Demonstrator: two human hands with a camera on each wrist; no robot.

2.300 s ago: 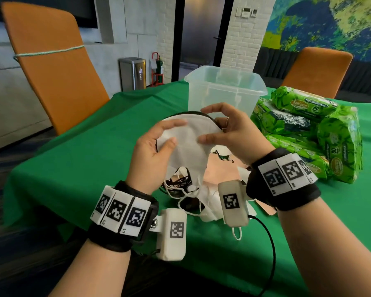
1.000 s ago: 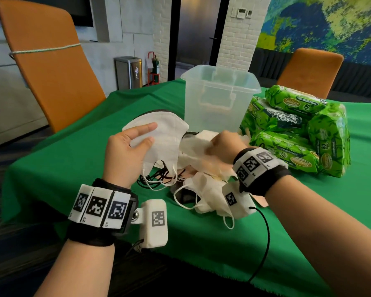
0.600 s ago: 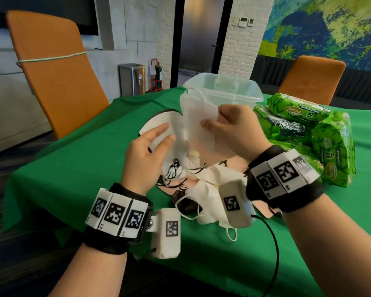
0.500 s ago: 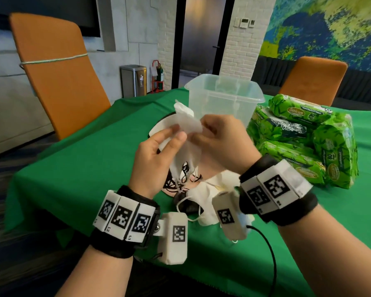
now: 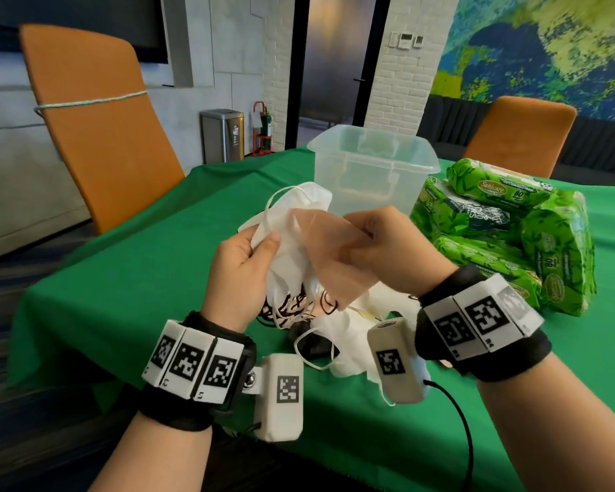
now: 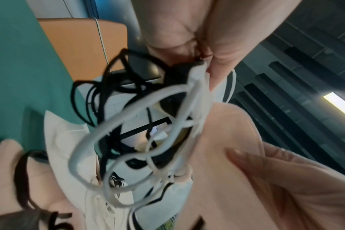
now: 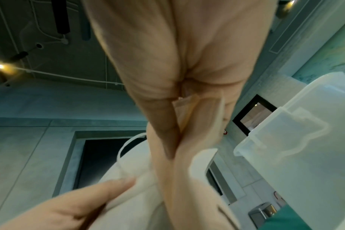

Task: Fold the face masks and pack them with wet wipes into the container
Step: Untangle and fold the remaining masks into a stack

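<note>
My left hand (image 5: 249, 253) grips a bunch of folded white face masks (image 5: 292, 221) above the table, thumb on top. White and black ear loops (image 6: 128, 132) dangle from the bunch. My right hand (image 5: 380, 239) pinches a folded beige mask (image 5: 331, 250) and holds it against the white ones. In the right wrist view the beige mask (image 7: 197, 118) sits between my thumb and fingers. More loose masks (image 5: 348, 339) lie on the green tablecloth (image 5: 150, 278) under my hands. The clear plastic container (image 5: 373, 172) stands open behind them. Green wet wipe packs (image 5: 501, 221) are stacked to its right.
An orange chair (image 5: 93, 118) stands at the table's left side, and another orange chair (image 5: 519, 133) at the far right. A black cable (image 5: 462, 420) runs from my right wrist across the table's near edge. A steel bin (image 5: 222, 134) stands by the far wall.
My right hand picked a beige mask from the pile and brought it up against the white masks. My left hand, earlier open against them, now grips the bunch.
</note>
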